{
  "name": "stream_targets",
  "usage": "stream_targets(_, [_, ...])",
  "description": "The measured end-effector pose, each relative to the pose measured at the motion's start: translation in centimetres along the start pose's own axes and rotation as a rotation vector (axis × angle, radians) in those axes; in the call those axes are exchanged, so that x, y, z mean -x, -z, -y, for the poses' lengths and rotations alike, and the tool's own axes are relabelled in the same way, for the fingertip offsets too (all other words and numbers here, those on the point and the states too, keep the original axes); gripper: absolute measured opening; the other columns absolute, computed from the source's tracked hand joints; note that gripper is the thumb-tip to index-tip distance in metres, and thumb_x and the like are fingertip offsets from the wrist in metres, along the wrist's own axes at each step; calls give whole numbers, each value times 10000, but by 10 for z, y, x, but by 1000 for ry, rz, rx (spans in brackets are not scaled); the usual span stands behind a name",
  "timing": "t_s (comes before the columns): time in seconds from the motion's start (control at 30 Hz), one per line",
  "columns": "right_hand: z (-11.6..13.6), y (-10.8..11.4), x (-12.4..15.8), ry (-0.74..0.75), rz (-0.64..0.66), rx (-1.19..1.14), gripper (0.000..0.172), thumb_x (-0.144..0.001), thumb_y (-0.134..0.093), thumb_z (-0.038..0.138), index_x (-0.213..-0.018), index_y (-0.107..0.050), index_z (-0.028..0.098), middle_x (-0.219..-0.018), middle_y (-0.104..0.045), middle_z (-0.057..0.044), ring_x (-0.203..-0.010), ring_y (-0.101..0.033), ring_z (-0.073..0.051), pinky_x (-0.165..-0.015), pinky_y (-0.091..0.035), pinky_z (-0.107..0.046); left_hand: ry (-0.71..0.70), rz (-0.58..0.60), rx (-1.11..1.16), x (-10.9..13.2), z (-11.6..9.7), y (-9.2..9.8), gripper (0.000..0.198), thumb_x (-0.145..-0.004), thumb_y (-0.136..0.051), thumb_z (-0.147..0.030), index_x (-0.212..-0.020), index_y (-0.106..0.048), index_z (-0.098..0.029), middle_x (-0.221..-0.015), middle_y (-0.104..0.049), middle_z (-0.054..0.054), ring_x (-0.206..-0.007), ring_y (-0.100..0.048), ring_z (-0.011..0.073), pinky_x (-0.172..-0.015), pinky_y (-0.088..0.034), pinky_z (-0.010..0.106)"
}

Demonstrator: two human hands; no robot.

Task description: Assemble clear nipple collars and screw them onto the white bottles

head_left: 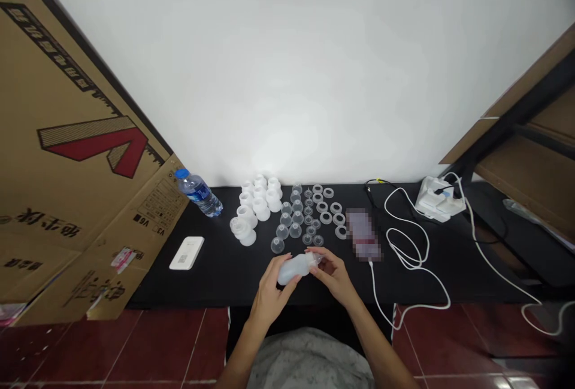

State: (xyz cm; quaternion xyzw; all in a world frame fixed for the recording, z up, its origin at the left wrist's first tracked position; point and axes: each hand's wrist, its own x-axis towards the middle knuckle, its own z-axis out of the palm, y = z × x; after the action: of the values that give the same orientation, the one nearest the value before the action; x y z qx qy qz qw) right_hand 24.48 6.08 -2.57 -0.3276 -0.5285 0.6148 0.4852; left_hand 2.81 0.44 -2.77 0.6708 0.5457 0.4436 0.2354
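Note:
Near the table's front edge, a translucent white baby bottle (293, 268) lies sideways between my hands. My left hand (272, 286) is wrapped round its body. The fingers of my right hand (335, 275) close on the collar and nipple end, which points right. Beyond my hands stand several white bottle bodies (260, 208); the nearest one (243, 231) has a clear top on it. To their right are rows of clear domed caps (286, 219), then small clear nipples (308, 210), then translucent rings (326, 218).
A water bottle (200, 193) and a white flat box (187, 253) are at the left, beside a large cardboard box (81, 155). To the right lie a blurred-out phone (363, 234), a white cable (424, 300) and a white power strip (438, 198). A white wall (287, 78) rises behind.

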Motion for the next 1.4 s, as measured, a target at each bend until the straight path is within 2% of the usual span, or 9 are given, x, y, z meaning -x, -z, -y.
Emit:
stream_targets(0.1, [0, 0, -1, -11, 15, -9, 437, -875, -900, 442, -1271, -789, 293, -1308, -784, -97, -1091, -736, -279, -909, -623, -398, 2, 1, 31, -1, 1, 0, 389, -1032, -699, -360, -1408, -674, -262, -1326, -727, 140, -1226, -726, 309, -1055, -602, 457])
stream_targets(0.23, [-4, 0, -2, -16, -1, -13, 404, -878, -888, 470, -1218, -794, 272, -1222, -796, -91, -960, -730, -240, -766, -626, -332, -34, -10, 54, -3, 4, 0, 353, -1014, -719, -354, -1352, -709, -250, -1278, -748, 130, -1178, -743, 298, -1019, -616, 436])
stream_targets(0.53, [1, -3, -3, 5, -7, 54, 414, -876, -878, 524, -1164, -790, 241, -974, -761, -45, -747, -680, -180, -738, -622, -329, -120, -50, 38, 2, 8, -6, 382, -1014, -720, -353, -1383, -691, -257, -1280, -745, 133, -1219, -727, 302, -1043, -614, 462])
stream_targets(0.77, [-3, 1, -4, 9, -16, 54, 435, -918, -837, 527, -1242, -782, 242, -918, -762, -26, -681, -683, -179, -686, -606, -333, -49, -52, 75, -1, 1, -2, 340, -1014, -717, -378, -1332, -716, -258, -1253, -755, 120, -1173, -742, 291, -1017, -625, 445])
stream_targets(0.87, [-4, 1, -3, -5, -36, 3, 409, -968, -774, 557, -1243, -767, 255, -1014, -788, -61, -706, -690, -191, -656, -617, -339, -30, -48, 93, -1, 1, -1, 337, -1022, -701, -369, -1342, -715, -265, -1258, -758, 114, -1172, -745, 287, -1016, -620, 431])
stream_targets(0.97, [-5, 1, -2, -20, -69, -13, 338, -962, -790, 546, -1106, -778, 240, -1121, -798, -89, -712, -680, -182, -629, -615, -322, -14, -16, 91, -1, 3, -2, 338, -1020, -708, -359, -1348, -705, -276, -1264, -757, 102, -1178, -739, 282, -1024, -609, 430])
stream_targets(1.2, [-6, 3, -2, -44, -81, -56, 299, -955, -805, 520, -1011, -741, 234, -1102, -815, -94, -682, -678, -181, -605, -605, -318, 13, 50, 94, -2, 3, 1, 332, -1023, -714, -348, -1345, -683, -276, -1263, -760, 96, -1177, -736, 279, -1015, -598, 410])
stream_targets(1.3, [0, 1, 0, -48, -38, -54, 343, -921, -838, 517, -1120, -750, 251, -1228, -801, -117, -744, -693, -198, -611, -606, -319, 12, 67, 105, -2, 1, 4, 325, -1034, -695, -332, -1352, -692, -269, -1272, -766, 104, -1176, -742, 282, -1010, -603, 401])
stream_targets(1.4, [6, 0, 1, -72, 23, -4, 475, -860, -905, 456, -1271, -762, 266, -1292, -795, -124, -846, -720, -227, -629, -608, -306, 20, 82, 107, -2, 0, 4, 335, -1031, -699, -336, -1359, -704, -267, -1267, -770, 109, -1164, -751, 286, -998, -614, 402])
